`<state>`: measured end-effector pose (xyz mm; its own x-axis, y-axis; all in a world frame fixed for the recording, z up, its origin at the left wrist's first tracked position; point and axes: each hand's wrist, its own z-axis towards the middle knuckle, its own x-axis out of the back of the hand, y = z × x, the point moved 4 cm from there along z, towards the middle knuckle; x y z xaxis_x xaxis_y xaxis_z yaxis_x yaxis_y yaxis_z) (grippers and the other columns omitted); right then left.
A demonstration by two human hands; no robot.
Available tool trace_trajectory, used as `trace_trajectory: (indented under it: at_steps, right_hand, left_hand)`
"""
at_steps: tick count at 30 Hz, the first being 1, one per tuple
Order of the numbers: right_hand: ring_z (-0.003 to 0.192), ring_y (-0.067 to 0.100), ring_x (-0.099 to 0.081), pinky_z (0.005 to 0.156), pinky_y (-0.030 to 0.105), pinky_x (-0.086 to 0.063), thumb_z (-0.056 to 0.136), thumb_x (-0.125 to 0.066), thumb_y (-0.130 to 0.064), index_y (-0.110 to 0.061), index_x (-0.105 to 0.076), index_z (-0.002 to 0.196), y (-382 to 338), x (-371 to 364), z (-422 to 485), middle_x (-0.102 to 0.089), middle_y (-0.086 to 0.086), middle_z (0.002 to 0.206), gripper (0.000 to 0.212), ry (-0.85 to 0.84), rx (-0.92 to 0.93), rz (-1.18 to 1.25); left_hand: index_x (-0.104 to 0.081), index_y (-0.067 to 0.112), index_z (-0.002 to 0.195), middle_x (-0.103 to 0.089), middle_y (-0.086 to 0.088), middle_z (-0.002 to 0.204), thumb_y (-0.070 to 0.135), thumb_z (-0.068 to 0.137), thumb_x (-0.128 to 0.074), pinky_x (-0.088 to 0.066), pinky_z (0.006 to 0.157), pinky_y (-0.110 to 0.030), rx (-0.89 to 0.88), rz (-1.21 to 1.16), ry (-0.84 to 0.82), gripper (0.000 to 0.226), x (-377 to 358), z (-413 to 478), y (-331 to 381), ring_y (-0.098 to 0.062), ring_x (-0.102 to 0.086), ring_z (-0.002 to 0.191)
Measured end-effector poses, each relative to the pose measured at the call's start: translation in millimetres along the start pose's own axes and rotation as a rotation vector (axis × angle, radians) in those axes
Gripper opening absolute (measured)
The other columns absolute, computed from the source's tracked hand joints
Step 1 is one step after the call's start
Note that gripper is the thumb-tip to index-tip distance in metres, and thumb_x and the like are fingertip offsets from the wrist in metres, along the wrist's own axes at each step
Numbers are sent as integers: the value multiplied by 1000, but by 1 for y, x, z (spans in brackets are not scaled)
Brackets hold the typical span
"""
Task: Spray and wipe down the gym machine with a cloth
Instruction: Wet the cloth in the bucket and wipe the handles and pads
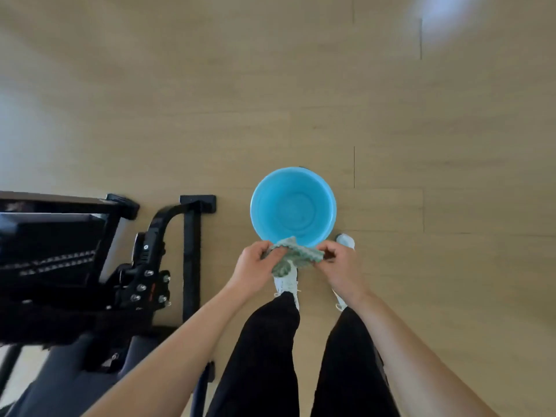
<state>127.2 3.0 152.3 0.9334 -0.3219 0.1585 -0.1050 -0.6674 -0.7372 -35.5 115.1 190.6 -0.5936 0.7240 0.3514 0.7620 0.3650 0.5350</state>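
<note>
A green-grey cloth (pixel 293 254) is bunched between both hands, just above the near rim of a blue bucket (pixel 264 203). My left hand (pixel 255 266) grips its left end and my right hand (pixel 338 267) grips its right end. The black gym machine (pixel 90 260) stands on the left, with its frame, bolts and a dark padded part in view. A pale bottle top (pixel 346 239), possibly the sprayer, peeks out on the floor behind my right hand, mostly hidden.
The wooden floor (pixel 301 85) stretches ahead and to the right. My legs in black trousers and white shoes (pixel 287 284) stand directly below the bucket. A black machine foot (pixel 198 203) sits left of the bucket.
</note>
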Motion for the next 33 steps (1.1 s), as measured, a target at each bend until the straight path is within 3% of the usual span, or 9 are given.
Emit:
trace_trajectory:
  at_steps: [4, 7, 11, 15, 20, 22, 27, 30, 33]
  right_hand:
    - [77, 19, -60, 76, 46, -56, 95, -72, -35, 2, -61, 89, -35, 1, -37, -64, 19, 82, 39, -174, -33, 84]
    - [85, 25, -69, 75, 45, -64, 98, -65, -34, -2, -56, 88, -68, -3, -68, -67, 16, 89, 35, -257, 0, 83]
    - [71, 20, -55, 63, 44, -51, 86, -67, -65, -14, -53, 82, -108, -11, -104, -54, 4, 75, 54, -353, 160, -74]
    - [64, 11, -46, 63, 32, -41, 98, -67, -35, -5, -55, 83, -145, -36, -146, -49, -1, 68, 35, -492, 292, -229]
    - [66, 10, -56, 58, 27, -52, 98, -67, -22, -8, -60, 85, -167, -90, -195, -58, 3, 72, 21, -671, 374, -415]
    - [70, 12, -61, 63, 33, -61, 98, -68, -17, -8, -63, 88, -171, -118, -215, -61, 4, 74, 14, -723, 395, -459]
    - [77, 14, -63, 83, 39, -63, 96, -66, -1, -2, -63, 89, -152, -202, -249, -63, 5, 79, 8, -823, 395, -586]
    - [79, 15, -66, 89, 44, -62, 95, -67, 0, -1, -62, 89, -131, -253, -265, -66, 8, 82, 8, -875, 389, -667]
    - [78, 13, -67, 90, 53, -60, 91, -70, -3, -8, -63, 84, -109, -298, -270, -67, 2, 78, 12, -898, 359, -716]
  left_hand:
    - [-67, 2, 96, -71, -2, 80, 40, 95, -70, -49, 62, -32, 14, -64, 2, 37, 14, -76, -2, -16, -59, 65]
    - [-64, 5, 99, -74, -11, 92, 31, 89, -78, -61, 74, -41, 6, -85, 34, 31, 9, -134, -7, -26, -72, 81]
    - [-62, 18, 87, -70, 10, 77, 15, 88, -79, -53, 62, -19, -24, -281, 155, 18, 4, -203, -20, 0, -67, 68]
    - [-67, 7, 88, -67, 7, 73, 15, 88, -81, -51, 65, -26, -7, -496, 363, 16, 10, -263, -52, -7, -63, 68]
    - [-70, 14, 83, -66, 2, 72, 23, 88, -77, -52, 66, -34, 31, -700, 614, 12, 28, -324, -105, -13, -62, 68]
    - [-68, 20, 79, -64, 4, 69, 33, 84, -73, -50, 64, -35, 62, -721, 748, 15, 36, -343, -133, -11, -58, 65]
    - [-65, 36, 86, -69, 18, 80, 28, 96, -66, -56, 69, -41, 240, -671, 926, 13, 52, -379, -215, -10, -66, 76]
    - [-67, 23, 93, -70, 0, 88, 11, 100, -57, -62, 60, -35, 251, -860, 933, 16, 63, -390, -260, -14, -68, 76]
    - [-69, 11, 93, -72, -13, 91, -2, 96, -53, -64, 73, -38, 231, -974, 985, 21, 77, -393, -308, -24, -72, 85]
